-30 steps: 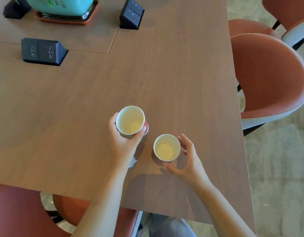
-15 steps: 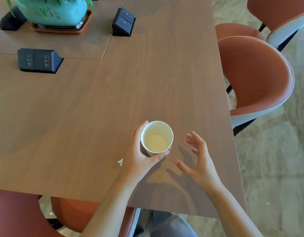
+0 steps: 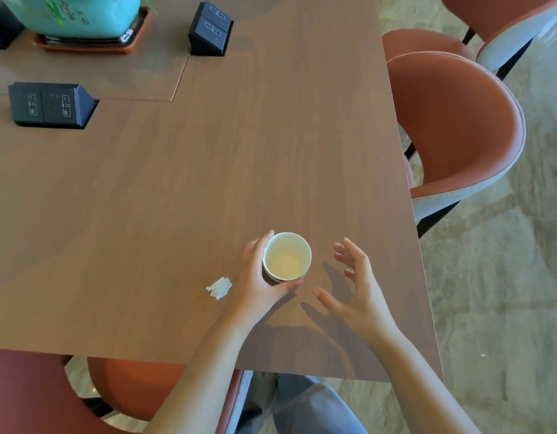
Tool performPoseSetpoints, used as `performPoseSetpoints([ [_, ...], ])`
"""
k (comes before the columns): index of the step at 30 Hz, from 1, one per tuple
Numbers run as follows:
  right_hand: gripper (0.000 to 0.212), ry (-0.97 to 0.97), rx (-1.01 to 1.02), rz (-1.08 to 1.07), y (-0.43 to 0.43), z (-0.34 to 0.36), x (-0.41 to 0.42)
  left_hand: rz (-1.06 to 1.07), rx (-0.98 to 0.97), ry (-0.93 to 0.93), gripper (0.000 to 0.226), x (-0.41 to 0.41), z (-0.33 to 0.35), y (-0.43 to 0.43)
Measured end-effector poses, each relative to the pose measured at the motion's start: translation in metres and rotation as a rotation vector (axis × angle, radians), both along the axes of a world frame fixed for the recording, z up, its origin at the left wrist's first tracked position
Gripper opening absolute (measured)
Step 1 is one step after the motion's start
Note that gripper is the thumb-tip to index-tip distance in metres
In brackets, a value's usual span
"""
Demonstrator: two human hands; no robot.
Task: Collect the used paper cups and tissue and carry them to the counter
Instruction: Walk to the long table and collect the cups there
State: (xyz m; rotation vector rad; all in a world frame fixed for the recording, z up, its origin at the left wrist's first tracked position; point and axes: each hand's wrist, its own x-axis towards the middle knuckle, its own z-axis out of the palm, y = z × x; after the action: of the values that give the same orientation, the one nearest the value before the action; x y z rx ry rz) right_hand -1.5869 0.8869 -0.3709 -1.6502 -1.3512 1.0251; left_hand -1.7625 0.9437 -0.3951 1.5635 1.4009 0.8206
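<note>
Left grip (image 3: 257, 285) wraps a paper cup (image 3: 286, 257) at the worktop (image 3: 239, 151) — right grip (image 3: 355, 292) hovers alongside, fingers spread, holding nothing; a crumpled tissue (image 3: 219, 288) lies just beside the left grip.

We've got a brown wood table (image 3: 271, 136), rust-red chairs (image 3: 459, 120) along its right edge, and mottled beige floor (image 3: 506, 292).

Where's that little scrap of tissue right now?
In the head view the tissue lies on the wooden table, just left of the left hand that grips the paper cup, towards the table's near edge.
</note>
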Motion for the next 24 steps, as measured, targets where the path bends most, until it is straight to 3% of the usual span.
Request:
performPoseSetpoints([
  [6, 0.082, -0.024, -0.014, 0.062, 0.005, 0.001, -0.011, -0.053, -0.081, -0.043, 0.091, -0.004, -0.008, -0.004],
  [11, 0.060, -0.077, -0.030, 0.134, 0.017, -0.004, -0.017, -0.075, -0.177, -0.122, 0.096, -0.003, -0.021, -0.011],
  [18, 0.055, -0.061, -0.039, 0.136, 0.021, -0.009, -0.014, 0.002, -0.115, -0.095, 0.072, 0.000, -0.014, -0.010],
  [24, 0.047, 0.028, -0.024, 0.170, 0.025, 0.002, -0.023, 0.071, -0.048, -0.060, 0.068, -0.018, 0.012, -0.018],
])
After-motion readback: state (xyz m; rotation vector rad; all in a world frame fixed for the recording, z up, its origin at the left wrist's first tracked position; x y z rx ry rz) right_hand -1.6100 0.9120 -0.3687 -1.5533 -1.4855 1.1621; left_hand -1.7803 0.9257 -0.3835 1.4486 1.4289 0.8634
